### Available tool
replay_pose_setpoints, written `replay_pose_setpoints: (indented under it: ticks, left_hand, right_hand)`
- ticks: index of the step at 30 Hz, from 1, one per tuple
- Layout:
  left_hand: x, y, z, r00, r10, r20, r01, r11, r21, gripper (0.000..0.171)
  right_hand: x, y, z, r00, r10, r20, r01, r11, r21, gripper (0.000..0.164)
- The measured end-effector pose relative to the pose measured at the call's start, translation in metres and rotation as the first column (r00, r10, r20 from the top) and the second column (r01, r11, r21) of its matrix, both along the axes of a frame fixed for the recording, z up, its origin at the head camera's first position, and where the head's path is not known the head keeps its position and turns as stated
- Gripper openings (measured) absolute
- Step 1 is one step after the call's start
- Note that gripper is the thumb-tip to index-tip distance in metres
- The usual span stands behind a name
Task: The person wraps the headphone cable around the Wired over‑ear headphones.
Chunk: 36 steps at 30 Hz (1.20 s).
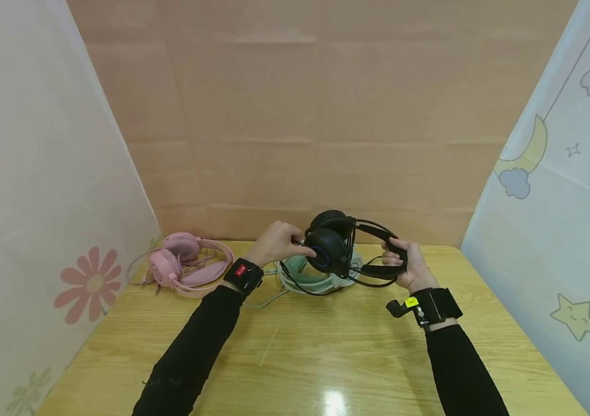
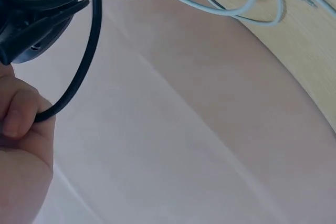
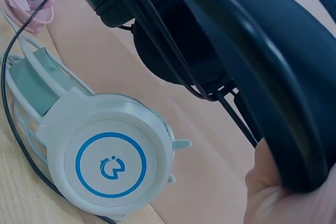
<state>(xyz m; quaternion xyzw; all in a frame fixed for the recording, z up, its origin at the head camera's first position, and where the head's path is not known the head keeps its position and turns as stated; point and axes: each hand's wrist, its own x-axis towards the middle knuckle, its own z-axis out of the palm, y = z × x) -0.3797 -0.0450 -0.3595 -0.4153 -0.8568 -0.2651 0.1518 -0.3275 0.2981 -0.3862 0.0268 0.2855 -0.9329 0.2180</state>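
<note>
The bare, pale wooden tabletop [image 1: 295, 358] fills the foreground; beyond it the right hand [image 1: 410, 268] grips the black padded headband arch of a pair of glossy black over-ear headphones [image 1: 329, 249], its fingers curled round the band; the headphones hang above the table, leftward of that hand, their long axis running sideways from the headband at the right to the two round ear cups at the left; the left hand [image 1: 276, 247] is thus the nearer to the cups, just beside their left side, and pinches a thin black rubbery cable [image 2: 93, 40] that loops out of its curled fingers; whether its thumb touches the cup I cannot tell; beneath and partly behind lies a mint-green and white headset [image 1: 305, 282]; well to the left sits a pink plastic headset [image 1: 164, 267]; farthest back stands a creased brown paper backdrop [image 1: 316, 115].
</note>
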Motion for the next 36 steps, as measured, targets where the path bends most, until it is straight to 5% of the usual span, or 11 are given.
replay_pose_setpoints:
  ticks: [8,11,15,18,21,27,30,36]
  left_hand:
    - [0.005,-0.006,0.015,0.99,-0.128,0.065,0.129,0.992,-0.007,0.011]
    - [0.008,-0.006,0.022,0.992,-0.126,0.016,0.127,0.992,-0.017,0.01]
    - [0.013,-0.006,0.027,0.988,-0.046,-0.145,0.043,0.999,-0.023,0.023]
    - [0.015,-0.007,0.028,0.955,0.046,-0.294,-0.05,0.999,-0.006,0.038]
    - [0.015,-0.007,0.028,0.926,0.099,-0.363,-0.094,0.995,0.03,0.05]
    - [0.016,-0.004,0.027,0.932,-0.02,-0.361,0.034,0.999,0.032,0.021]
    - [0.018,-0.001,0.028,0.908,-0.075,-0.412,0.092,0.996,0.022,0.011]
    - [0.025,0.007,0.036,0.836,-0.091,-0.542,0.124,0.992,0.024,0.017]
  right_hand:
    - [0.001,0.003,0.0,1.0,0.019,0.006,-0.019,1.0,-0.005,0.035]
    - [0.002,0.003,0.0,1.0,0.028,0.001,-0.028,0.999,-0.021,0.036]
    - [0.003,0.004,0.001,0.999,0.038,0.001,-0.038,0.999,-0.035,0.034]
    - [0.003,0.003,0.002,0.999,0.049,-0.005,-0.049,0.998,-0.037,0.034]
    - [0.003,0.003,0.002,0.998,0.06,-0.011,-0.06,0.998,-0.032,0.035]
    - [0.002,0.002,0.0,0.998,0.056,0.012,-0.056,0.998,0.029,0.033]
    - [0.003,0.002,-0.001,0.998,0.061,0.005,-0.061,0.997,0.051,0.033]
    - [0.001,-0.003,0.001,0.999,0.053,0.012,-0.054,0.996,0.068,0.031]
